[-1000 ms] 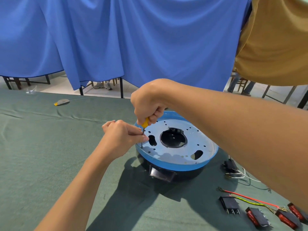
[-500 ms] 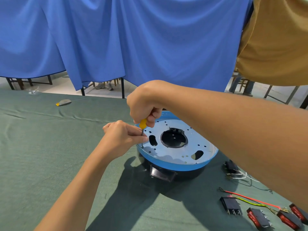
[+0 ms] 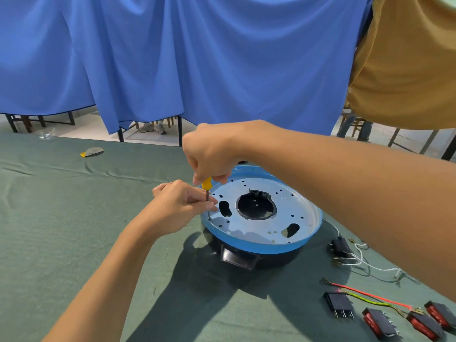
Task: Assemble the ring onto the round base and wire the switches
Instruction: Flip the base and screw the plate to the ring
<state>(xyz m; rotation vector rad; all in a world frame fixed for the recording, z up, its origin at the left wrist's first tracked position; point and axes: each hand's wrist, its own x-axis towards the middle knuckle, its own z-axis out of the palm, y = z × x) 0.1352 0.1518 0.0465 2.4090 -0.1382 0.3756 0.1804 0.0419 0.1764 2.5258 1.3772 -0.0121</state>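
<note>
Head view: right hand (image 3: 209, 154) grip closed round yellow-handled screwdriver (image 3: 206, 184), upright, tip on left edge of perforated silver metal plate (image 3: 291, 208). Left hand (image 3: 181, 208) pinches its shaft. Blue plastic ring (image 3: 261, 245) sits on black round base (image 3: 278, 260), mid green-clothed table (image 3: 61, 230). Red rocker switches (image 3: 378, 323) lie loose, near right.

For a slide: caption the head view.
Right hand holds yellow-handled screwdriver on the round base; left hand pinches its shaft.

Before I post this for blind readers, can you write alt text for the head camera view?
The right hand grips a yellow-handled screwdriver upright at the rim of a round blue-edged base, while the left hand pinches its shaft. Switches and loose wires lie on the green cloth nearby.
</note>
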